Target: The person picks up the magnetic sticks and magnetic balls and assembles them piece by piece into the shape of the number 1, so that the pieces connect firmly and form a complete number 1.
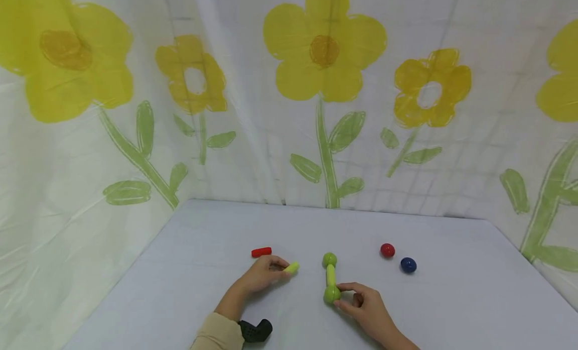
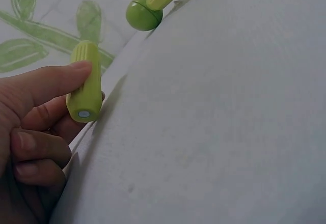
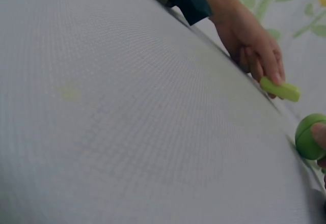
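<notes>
My left hand [image 1: 263,275] pinches a yellow-green magnetic rod [image 2: 85,89] between thumb and fingers; a small round metal disc shows in its end. My right hand [image 1: 368,310] grips the near green ball [image 1: 331,295] with thumb and index finger. A second yellow-green rod [image 1: 331,275] joins that ball to a far green ball [image 1: 329,260], so the three make a dumbbell shape on the table. In the right wrist view, the held green ball [image 3: 308,138] and fingertips show at the right edge. The rod in my left hand is apart from the dumbbell.
A red rod [image 1: 261,252] lies just beyond my left hand. To the right of the dumbbell, a red ball [image 1: 387,250] and a dark blue ball [image 1: 408,265] sit on the white table [image 1: 451,300]. A flower-printed curtain [image 1: 253,139] hangs behind and beside the table.
</notes>
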Motion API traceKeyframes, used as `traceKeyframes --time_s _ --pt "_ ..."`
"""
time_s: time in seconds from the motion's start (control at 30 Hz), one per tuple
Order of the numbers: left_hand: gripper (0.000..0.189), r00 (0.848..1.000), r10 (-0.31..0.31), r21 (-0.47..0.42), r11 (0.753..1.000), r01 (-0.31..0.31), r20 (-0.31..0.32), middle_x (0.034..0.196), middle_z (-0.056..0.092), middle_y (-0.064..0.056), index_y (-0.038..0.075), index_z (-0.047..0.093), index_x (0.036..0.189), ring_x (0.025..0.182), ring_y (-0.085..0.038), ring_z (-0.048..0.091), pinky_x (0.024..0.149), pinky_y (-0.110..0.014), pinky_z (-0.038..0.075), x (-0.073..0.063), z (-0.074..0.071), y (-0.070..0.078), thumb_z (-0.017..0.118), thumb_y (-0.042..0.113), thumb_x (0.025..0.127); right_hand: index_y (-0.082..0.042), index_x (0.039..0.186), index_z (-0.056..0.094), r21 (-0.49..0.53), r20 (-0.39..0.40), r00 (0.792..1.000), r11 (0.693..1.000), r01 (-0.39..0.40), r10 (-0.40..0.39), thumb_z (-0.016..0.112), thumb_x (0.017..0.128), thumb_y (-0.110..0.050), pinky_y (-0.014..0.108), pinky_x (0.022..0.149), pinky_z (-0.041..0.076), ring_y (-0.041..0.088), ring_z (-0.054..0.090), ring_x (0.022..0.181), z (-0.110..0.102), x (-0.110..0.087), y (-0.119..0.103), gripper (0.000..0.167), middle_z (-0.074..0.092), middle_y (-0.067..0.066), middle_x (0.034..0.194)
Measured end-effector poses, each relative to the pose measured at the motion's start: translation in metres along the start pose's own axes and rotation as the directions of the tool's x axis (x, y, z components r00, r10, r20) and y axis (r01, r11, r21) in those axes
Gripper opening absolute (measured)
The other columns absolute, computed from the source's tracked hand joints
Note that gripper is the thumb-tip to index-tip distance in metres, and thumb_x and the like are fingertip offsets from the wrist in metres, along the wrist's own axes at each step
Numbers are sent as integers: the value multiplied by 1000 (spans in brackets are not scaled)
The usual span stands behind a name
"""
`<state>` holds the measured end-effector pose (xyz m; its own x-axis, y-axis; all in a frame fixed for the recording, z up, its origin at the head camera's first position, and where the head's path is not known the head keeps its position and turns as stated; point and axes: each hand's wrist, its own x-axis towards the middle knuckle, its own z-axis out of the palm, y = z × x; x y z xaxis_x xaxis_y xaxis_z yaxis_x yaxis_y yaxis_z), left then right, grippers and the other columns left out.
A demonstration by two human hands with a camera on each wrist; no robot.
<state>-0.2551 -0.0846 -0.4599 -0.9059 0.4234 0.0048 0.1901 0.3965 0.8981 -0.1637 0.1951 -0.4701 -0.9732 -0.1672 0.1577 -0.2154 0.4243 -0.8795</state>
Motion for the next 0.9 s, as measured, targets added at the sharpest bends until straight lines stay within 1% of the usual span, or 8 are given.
traceKeyframes --time_s 0.1,0.23,0.33,0.47,0.63,0.77,0.9 --pt "22 1000 11 -3 1000 -11 18 97 66 -3 -2 69 102 92 -16 59 78 -31 48 0 3 2 74 11 86 0 114 67 6 5 1000 1000 -4 4 78 83 -15 17 47 31 1 36 51 0 2 1 36 48 -2 67" --pt "21 999 37 -23 999 -37 21 92 66 -4 -4 67 100 87 -14 59 76 -29 47 1 6 3 74 10 85 0 113 68 13 -3 1000 1000 -5 5 78 82 -14 17 47 31 1 36 50 0 6 3 36 59 3 81" --pt "21 1000 29 -47 998 -28 12 89 66 -4 -6 66 99 84 -12 58 74 -27 46 1 8 5 74 9 85 0 113 68 22 -11 1000 1000 -10 10 78 82 -14 17 46 31 1 35 49 0 7 4 35 63 6 90" --pt "21 1000 -11 -53 999 11 7 87 65 -3 -5 65 98 83 -13 58 74 -28 47 0 12 9 74 8 84 0 112 68 36 -9 1000 999 -26 27 78 82 -14 17 46 30 1 35 49 0 9 4 35 63 7 92" --pt "21 999 -49 -31 998 49 11 85 64 -1 -2 66 97 82 -13 57 74 -29 47 0 21 14 75 12 85 0 112 68 32 -13 999 999 -32 33 79 81 -15 18 45 30 1 35 49 0 11 4 36 64 7 93" --pt "21 995 -98 -53 994 99 18 82 63 0 0 66 96 77 -12 54 66 -28 44 1 27 18 76 15 85 0 111 69 24 -32 998 999 -45 46 79 81 -12 17 45 29 2 35 48 0 15 5 35 65 8 94" --pt "21 990 -138 -73 988 137 2 80 62 0 0 66 96 72 -12 51 62 -26 41 1 29 19 76 15 85 1 111 69 29 -53 998 999 -40 41 79 80 -11 17 46 29 2 35 48 1 20 4 34 65 8 95"
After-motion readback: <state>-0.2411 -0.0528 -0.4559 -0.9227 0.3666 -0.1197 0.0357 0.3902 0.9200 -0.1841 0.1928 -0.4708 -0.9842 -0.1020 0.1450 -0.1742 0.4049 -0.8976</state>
